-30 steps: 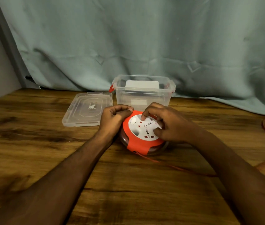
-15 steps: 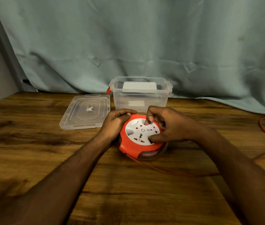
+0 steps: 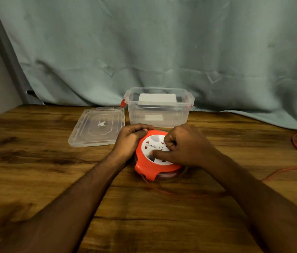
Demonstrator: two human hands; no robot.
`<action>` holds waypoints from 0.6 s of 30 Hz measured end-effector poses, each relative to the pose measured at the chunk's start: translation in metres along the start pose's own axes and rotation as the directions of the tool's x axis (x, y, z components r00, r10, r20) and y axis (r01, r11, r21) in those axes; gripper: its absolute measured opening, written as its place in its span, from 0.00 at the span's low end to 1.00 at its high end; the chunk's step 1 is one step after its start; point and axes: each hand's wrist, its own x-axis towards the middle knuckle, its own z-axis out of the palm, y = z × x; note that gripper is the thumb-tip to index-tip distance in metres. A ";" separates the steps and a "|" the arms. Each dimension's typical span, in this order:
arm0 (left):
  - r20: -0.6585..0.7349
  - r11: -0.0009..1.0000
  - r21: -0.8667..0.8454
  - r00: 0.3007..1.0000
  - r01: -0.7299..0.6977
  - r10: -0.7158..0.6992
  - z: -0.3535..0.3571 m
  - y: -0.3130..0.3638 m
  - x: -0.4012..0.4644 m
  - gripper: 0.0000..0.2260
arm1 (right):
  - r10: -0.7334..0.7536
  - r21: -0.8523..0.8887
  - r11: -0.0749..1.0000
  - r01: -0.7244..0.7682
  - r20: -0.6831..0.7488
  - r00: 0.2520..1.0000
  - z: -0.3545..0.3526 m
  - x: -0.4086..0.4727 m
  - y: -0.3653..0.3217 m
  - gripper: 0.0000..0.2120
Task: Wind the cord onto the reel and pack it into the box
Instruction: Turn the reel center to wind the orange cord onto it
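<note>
Wooden table (image 3: 34, 179) (dark-grained) carries the reel (image 3: 145, 166), orange cord (image 3: 289, 168), clear box (image 3: 159, 114) and its lid (image 3: 98, 126)

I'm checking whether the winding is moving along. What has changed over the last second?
The right hand has turned on the white face of the reel, its thumb swinging from the right side round to the near left. The cord on the table lies differently. The left hand still grips the reel's rim; box and lid are unmoved.

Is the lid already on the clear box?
No, the lid lies flat on the table to the left of the open box, apart from it.
</note>
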 end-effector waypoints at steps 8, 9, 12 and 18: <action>-0.010 1.000 0.007 1.000 -0.002 0.002 -0.002 -0.002 0.001 0.11 | -0.062 0.236 0.970 0.062 -0.007 0.998 -0.007 0.000 0.015 0.19; -0.007 1.000 0.008 1.000 -0.003 0.003 -0.002 -0.002 0.001 0.11 | -0.063 0.280 0.959 0.049 0.040 0.997 -0.007 0.000 0.018 0.24; 0.000 1.000 -0.003 1.000 -0.003 0.003 -0.002 -0.002 0.000 0.11 | -0.087 0.294 0.954 0.053 0.103 0.991 -0.004 0.002 0.025 0.30; 0.005 1.000 0.013 1.000 -0.003 0.003 -0.002 -0.001 -0.001 0.12 | -0.088 0.259 0.965 0.045 0.158 0.983 -0.009 0.007 0.030 0.36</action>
